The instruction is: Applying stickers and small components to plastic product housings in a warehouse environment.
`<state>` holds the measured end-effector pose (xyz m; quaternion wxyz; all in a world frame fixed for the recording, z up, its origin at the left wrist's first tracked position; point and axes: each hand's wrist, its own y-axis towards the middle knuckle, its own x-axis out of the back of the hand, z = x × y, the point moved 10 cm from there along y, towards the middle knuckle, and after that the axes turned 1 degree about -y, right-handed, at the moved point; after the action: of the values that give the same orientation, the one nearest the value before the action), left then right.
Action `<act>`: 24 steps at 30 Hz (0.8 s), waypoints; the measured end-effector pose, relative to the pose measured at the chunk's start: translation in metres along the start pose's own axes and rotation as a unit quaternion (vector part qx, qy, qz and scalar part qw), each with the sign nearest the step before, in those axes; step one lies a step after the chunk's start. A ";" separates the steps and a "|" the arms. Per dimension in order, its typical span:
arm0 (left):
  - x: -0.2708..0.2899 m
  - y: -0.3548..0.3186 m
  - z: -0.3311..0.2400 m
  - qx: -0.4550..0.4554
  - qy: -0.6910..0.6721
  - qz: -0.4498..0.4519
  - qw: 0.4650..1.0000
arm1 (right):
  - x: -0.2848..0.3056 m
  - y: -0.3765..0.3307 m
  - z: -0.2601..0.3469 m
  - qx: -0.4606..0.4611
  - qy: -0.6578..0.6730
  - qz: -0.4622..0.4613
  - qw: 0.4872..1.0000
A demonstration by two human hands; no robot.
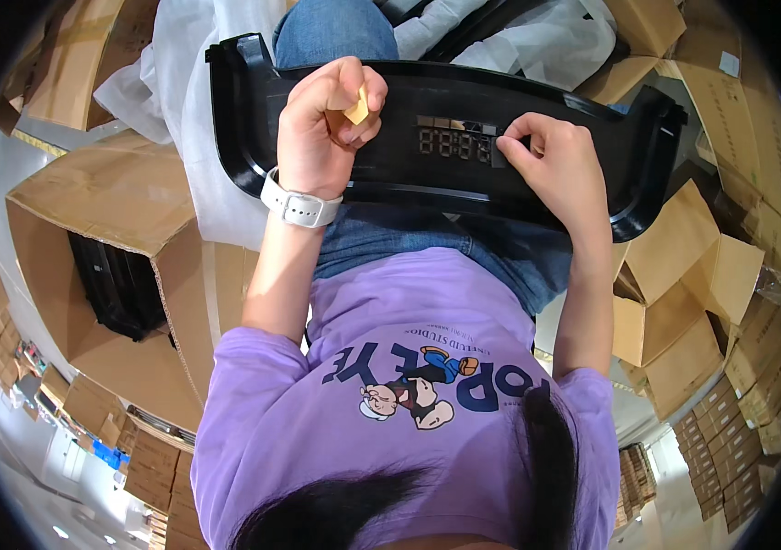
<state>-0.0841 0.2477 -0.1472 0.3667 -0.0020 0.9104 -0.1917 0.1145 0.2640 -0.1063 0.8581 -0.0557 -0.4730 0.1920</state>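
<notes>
A long black plastic panel [390, 163] with raised ends lies across my lap. Set in its right half is a small display window [456, 142] with digit-shaped segments and a row of brownish squares above them. My left hand [317, 124], with a white watch on the wrist, is closed above the panel's left part. Between its fingers is a small pale-yellow piece [357, 107], like tape or backing paper. At the display's right end my right hand [560, 165] has thumb and forefinger pinched together against it. Whatever lies between those fingertips is too small to make out.
To the left stands an open cardboard box [97, 197] with black plastic parts [115, 284] inside. Another open carton [684, 302] is at the right. White foam wrapping [170, 101] hangs behind the panel's left end. Stacked cartons [716, 449] line the surroundings.
</notes>
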 end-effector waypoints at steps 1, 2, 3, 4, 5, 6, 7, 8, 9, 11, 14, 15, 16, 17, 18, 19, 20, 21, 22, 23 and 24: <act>-0.001 0.001 0.001 0.001 0.000 -0.001 1.000 | 0.000 0.000 -0.001 -0.001 0.000 0.001 1.000; -0.002 0.001 0.001 -0.002 -0.011 0.002 1.000 | -0.001 0.001 -0.003 -0.009 0.022 0.010 1.000; -0.003 0.002 0.001 -0.004 -0.022 0.005 1.000 | -0.003 0.001 -0.005 -0.018 0.044 0.018 0.999; -0.002 0.003 0.001 -0.002 -0.022 0.004 1.000 | -0.004 0.000 -0.005 -0.019 0.045 0.019 0.999; -0.001 0.004 0.002 0.000 -0.023 0.006 1.000 | -0.004 0.001 -0.006 -0.020 0.052 0.016 0.998; -0.001 0.005 0.003 0.002 -0.023 0.008 1.000 | -0.004 0.001 -0.007 -0.022 0.059 0.012 0.998; 0.000 0.006 0.004 0.004 -0.023 0.008 1.000 | -0.005 0.001 -0.008 -0.023 0.059 0.012 0.998; 0.002 0.008 0.006 0.009 -0.031 0.011 0.999 | -0.005 0.002 -0.008 -0.022 0.057 0.012 0.998; 0.002 0.008 0.008 0.013 -0.039 0.014 0.999 | -0.006 0.003 -0.009 -0.021 0.056 0.012 0.998; 0.004 0.009 0.013 0.021 -0.042 0.010 0.999 | -0.006 0.004 -0.009 -0.022 0.056 0.015 0.998; 0.004 0.009 0.015 0.024 -0.042 0.007 0.999 | -0.007 0.005 -0.009 -0.029 0.055 0.016 0.998; 0.004 0.010 0.014 0.019 -0.037 0.009 0.999 | -0.007 0.005 -0.009 -0.036 0.053 0.014 0.998; 0.003 0.010 0.014 0.019 -0.038 0.008 0.999 | -0.007 0.005 -0.009 -0.036 0.053 0.015 0.998; 0.003 0.011 0.014 0.021 -0.041 0.008 0.999 | -0.006 0.005 -0.010 -0.040 0.041 0.016 0.998; 0.003 0.011 0.014 0.023 -0.044 0.008 0.999 | -0.006 0.006 -0.010 -0.045 0.028 0.016 0.998; 0.004 0.011 0.014 0.023 -0.044 0.007 0.999 | -0.004 0.007 -0.008 -0.044 0.028 0.016 0.999; 0.004 0.011 0.015 0.028 -0.041 0.008 0.999 | -0.002 0.008 -0.006 -0.054 0.016 0.020 0.998; 0.004 0.010 0.015 0.032 -0.039 0.008 0.999 | -0.001 0.009 -0.006 -0.063 0.004 0.023 0.998; 0.004 0.010 0.015 0.031 -0.038 0.008 0.999 | -0.001 0.008 -0.005 -0.062 0.004 0.023 0.998; 0.004 0.010 0.016 0.037 -0.044 0.009 0.998 | -0.001 0.008 -0.005 -0.062 -0.011 0.017 0.998; 0.003 0.010 0.017 0.042 -0.049 0.011 0.998 | -0.001 0.007 -0.005 -0.062 -0.025 0.010 0.998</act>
<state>-0.0736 0.2504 -0.1644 0.4128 0.0135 0.8824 -0.2253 0.1165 0.2707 -0.1115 0.8388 -0.1085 -0.5048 0.1728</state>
